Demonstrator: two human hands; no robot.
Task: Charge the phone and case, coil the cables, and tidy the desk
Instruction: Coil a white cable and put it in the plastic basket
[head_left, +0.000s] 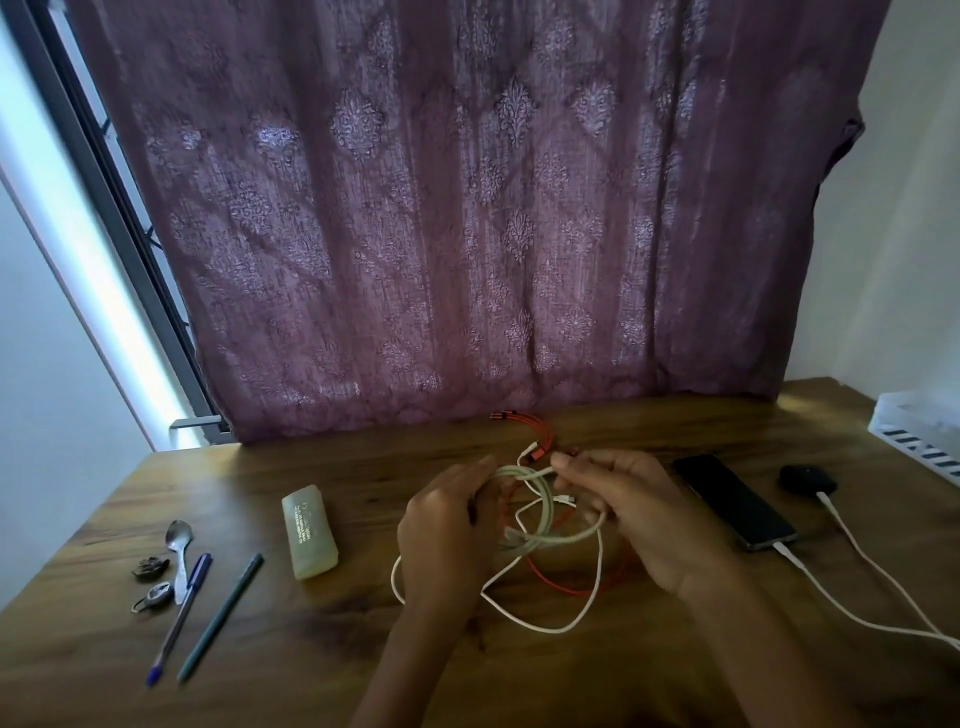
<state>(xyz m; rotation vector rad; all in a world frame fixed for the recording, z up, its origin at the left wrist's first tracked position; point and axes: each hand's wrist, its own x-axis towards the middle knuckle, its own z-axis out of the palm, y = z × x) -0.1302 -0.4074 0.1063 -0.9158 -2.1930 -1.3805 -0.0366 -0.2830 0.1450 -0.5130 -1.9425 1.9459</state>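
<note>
Wooden desk (363, 649), white tray (919, 431), hands (447, 525) (641, 512) gripping cable (543, 512)

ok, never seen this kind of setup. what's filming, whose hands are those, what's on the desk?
There is no machine here. One wide-angle camera is worn on a person's head and looks down at their own bare hands. The left hand and right hand grip a looped pale cable, with an orange cable and a thin white cable tangled beneath. On the right of the wooden desk are a phone and a black case, each with a white lead plugged in. On the left are a spoon, two pens and a pale bottle.
</note>
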